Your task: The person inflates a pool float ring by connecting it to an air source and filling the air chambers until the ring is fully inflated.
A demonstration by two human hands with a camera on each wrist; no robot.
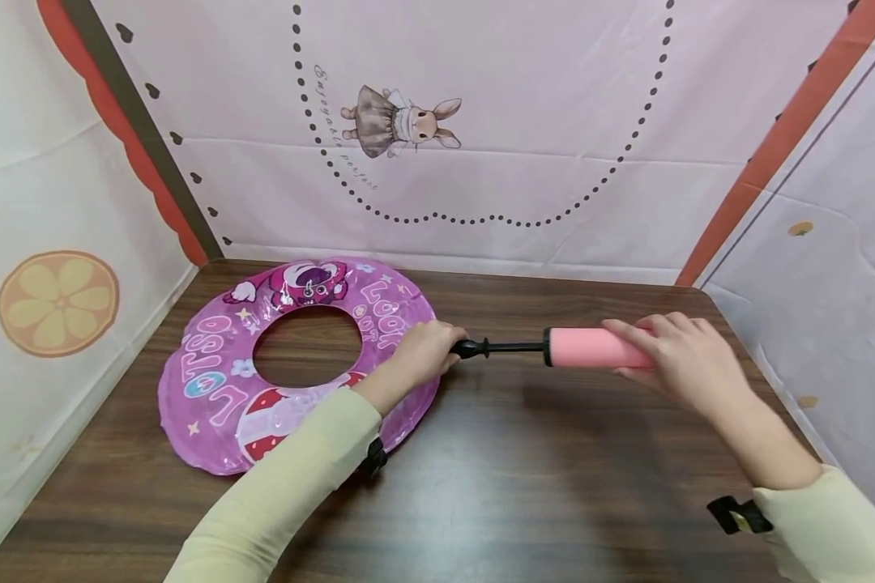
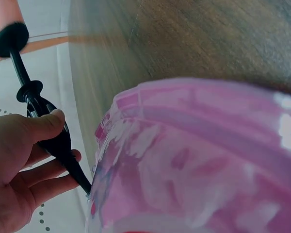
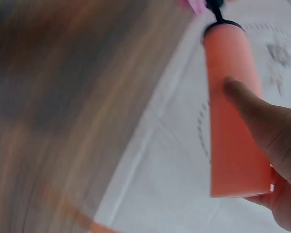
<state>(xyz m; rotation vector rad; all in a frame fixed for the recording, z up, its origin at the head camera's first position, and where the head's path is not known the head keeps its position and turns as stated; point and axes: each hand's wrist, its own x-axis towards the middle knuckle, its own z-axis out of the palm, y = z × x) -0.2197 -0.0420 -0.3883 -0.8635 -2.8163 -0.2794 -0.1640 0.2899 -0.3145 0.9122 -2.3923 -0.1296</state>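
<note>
As the rod [image 1: 516, 347] shows bare, I judge a pump stroke in hand

Where the left-centre of the head view shows the tabletop [image 1: 481, 478], the purple swim ring [image 1: 215, 348] lies, its edge creased and, I'd guess, only partly filled. At its right rim my left grip [image 1: 428, 350] pinches the black nozzle [image 2: 58, 141], whose tip meets the ring; whether it is seated I cannot tell. Rightward, past the rod, my right grip [image 1: 681, 356] is wrapped around the pink barrel [image 1: 591, 347]. The next move, I judge, calls for pushing the barrel leftward while my left grip holds the nozzle in line.
</note>
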